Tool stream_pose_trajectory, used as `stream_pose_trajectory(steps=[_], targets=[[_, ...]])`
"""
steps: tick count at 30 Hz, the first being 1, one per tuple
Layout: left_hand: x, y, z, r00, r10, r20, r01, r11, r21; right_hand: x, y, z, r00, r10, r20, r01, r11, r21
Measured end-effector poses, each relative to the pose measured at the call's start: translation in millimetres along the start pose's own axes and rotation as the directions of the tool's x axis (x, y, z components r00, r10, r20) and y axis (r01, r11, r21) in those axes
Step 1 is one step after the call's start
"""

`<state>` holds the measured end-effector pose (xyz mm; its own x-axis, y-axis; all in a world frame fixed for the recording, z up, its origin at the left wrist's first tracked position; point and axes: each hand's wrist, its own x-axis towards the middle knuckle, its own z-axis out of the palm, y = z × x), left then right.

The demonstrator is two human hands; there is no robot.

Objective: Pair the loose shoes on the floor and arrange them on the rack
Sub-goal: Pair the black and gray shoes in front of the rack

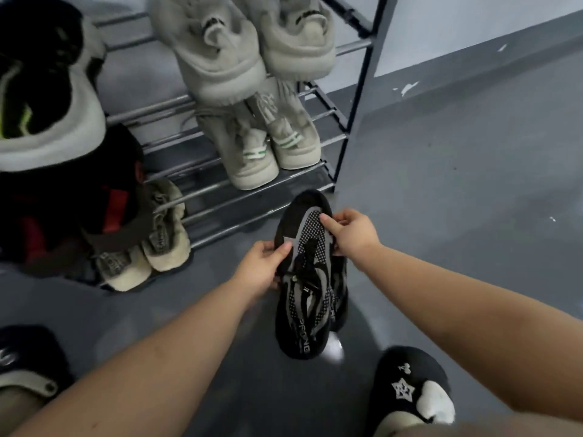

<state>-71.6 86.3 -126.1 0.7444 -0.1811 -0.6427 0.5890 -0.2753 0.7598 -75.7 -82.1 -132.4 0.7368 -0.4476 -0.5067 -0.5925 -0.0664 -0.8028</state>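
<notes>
Gripping black-and-grey shoes [310,275], left hand [260,268] and right hand [351,231], beside rack [359,115].

grey floor [457,200]; pale wall [473,17]; black slipper [410,383] on foot.

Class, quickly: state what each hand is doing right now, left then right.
Left hand: closed on the side of the black-and-grey sneakers.
Right hand: closed, pinching the same sneakers near the toe.

Metal rack [202,197], pale sneakers [268,146], grey floor [457,184]
</notes>
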Motion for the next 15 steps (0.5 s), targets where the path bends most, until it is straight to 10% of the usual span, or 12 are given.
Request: stream_pose_trajectory(steps=[15], targets=[[69.6,-46.9,-31.4,0.984,-0.177,-0.003,0.176,0.984,-0.035,46.4,39.1,49.8,0.991,0.129,0.047,-0.121,0.983,-0.141]])
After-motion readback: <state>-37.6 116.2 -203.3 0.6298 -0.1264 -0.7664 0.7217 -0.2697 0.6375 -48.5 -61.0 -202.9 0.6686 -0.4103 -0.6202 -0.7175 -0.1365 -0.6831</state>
